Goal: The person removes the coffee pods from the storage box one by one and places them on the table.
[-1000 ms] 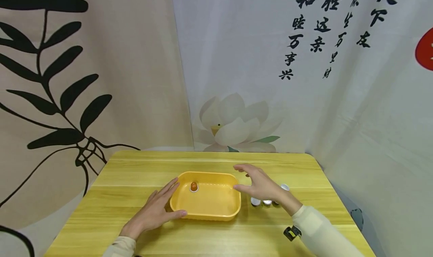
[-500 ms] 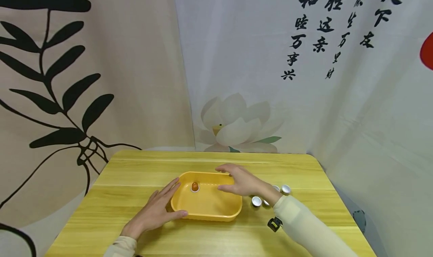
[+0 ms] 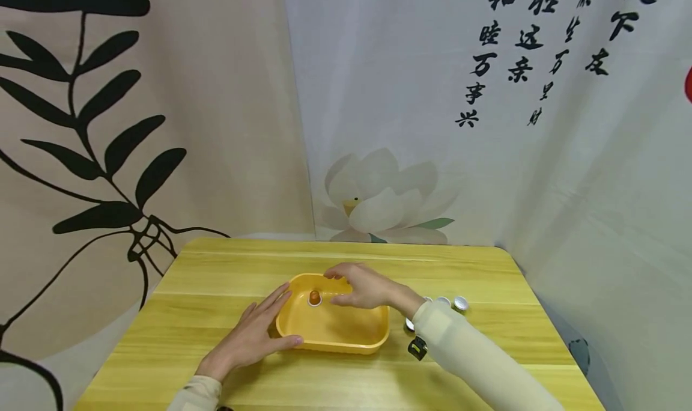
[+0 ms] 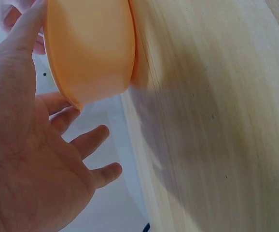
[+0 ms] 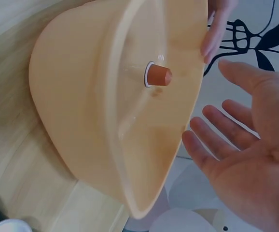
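A yellow plastic basin stands on the table. Inside it, toward the back left, sits an orange-brown coffee capsule resting on its white-rimmed wide end, seen also as a capsule in the right wrist view. My left hand lies along the basin's left end, fingers spread and touching the rim. Over the right half of the basin hovers my right hand, palm toward the capsule. Its fingers are loosely bent, with nothing between them, and apart from the capsule.
Right of the basin stand several more capsules, such as a capsule with a silvery lid up; some are partly hidden by my right arm. The wooden table has printed curtains behind it. A small black device sits at my right wrist.
My right hand has moved left from beyond the basin's right rim to above its inside, nearer the capsule. My left hand has stayed at the rim. The view has shifted slightly.
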A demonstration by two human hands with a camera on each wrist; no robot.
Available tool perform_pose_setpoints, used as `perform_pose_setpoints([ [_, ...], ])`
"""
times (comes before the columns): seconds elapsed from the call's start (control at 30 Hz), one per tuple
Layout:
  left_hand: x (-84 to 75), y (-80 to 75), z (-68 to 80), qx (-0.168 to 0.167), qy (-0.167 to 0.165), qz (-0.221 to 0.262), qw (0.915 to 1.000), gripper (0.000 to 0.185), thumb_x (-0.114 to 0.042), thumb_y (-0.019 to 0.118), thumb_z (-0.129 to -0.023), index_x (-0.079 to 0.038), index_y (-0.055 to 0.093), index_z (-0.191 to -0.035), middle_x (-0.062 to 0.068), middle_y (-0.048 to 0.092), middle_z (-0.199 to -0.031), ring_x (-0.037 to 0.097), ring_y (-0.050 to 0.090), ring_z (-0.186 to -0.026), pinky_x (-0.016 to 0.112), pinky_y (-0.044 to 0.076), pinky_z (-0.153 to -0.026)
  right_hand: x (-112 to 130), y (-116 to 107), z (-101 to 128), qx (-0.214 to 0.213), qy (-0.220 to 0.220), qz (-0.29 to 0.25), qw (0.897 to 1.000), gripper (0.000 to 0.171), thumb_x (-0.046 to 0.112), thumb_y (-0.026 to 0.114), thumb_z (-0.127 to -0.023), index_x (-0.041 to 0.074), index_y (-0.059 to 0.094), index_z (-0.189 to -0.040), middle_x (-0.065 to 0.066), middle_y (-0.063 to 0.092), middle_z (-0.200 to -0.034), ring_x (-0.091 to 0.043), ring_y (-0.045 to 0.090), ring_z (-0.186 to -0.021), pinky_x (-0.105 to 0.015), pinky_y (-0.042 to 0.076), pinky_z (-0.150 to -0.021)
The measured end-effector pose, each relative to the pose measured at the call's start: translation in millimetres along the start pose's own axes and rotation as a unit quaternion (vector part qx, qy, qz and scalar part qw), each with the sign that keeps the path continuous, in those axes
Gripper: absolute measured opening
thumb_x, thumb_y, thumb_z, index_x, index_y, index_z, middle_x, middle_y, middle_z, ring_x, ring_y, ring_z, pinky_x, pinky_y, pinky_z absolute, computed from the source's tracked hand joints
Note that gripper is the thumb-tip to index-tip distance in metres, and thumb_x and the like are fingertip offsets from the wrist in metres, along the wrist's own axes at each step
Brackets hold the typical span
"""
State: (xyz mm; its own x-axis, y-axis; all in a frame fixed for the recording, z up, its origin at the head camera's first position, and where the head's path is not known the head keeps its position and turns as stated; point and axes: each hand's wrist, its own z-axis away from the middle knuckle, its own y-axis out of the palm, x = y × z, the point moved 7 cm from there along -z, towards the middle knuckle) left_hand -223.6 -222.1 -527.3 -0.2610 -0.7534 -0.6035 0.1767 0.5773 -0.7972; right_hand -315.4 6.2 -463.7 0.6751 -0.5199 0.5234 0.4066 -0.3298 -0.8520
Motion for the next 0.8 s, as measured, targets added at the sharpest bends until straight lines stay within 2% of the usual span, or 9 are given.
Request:
perform_pose_setpoints([
  [0.17,0.5,-1.1,0.6,0.002,0.0,0.005,1.0,0.111,-0.067,0.079,-0.099,-0.008,0.03,-0.179,0.004,0.016,-0.192,0.049,0.034,-0.171,0.09,0.009,-0.132,1,9,-13,0.022,-0.009,0.0,1.0,0.056,0.026,0.082,-0.106,0.003,0.065,-0.155,-0.012,0.072,-0.156,-0.033,0.071,-0.142,-0.047,0.061,-0.119],
  [0.43,2.9,-0.6,1.0,0.006,-0.003,0.008,0.9999,0.111,-0.069,0.078,-0.099,-0.01,0.03,-0.179,0.002,0.015,-0.192,0.048,0.032,-0.172,0.089,0.008,-0.133,4,22,-29,0.061,0.004,0.012,0.998,0.055,0.02,0.082,-0.106,0.003,0.065,-0.155,-0.012,0.071,-0.157,-0.034,0.072,-0.142,-0.045,0.06,-0.122],
  [0.8,5.6,-1.0,0.7,0.006,-0.007,0.01,0.9999,0.111,-0.068,0.079,-0.099,-0.009,0.03,-0.179,0.0,0.014,-0.192,0.047,0.031,-0.173,0.088,0.008,-0.134,6,40,-47,0.095,0.029,0.039,0.994,0.056,0.022,0.081,-0.106,0.008,0.064,-0.158,-0.008,0.073,-0.155,-0.03,0.071,-0.143,-0.042,0.058,-0.123],
])
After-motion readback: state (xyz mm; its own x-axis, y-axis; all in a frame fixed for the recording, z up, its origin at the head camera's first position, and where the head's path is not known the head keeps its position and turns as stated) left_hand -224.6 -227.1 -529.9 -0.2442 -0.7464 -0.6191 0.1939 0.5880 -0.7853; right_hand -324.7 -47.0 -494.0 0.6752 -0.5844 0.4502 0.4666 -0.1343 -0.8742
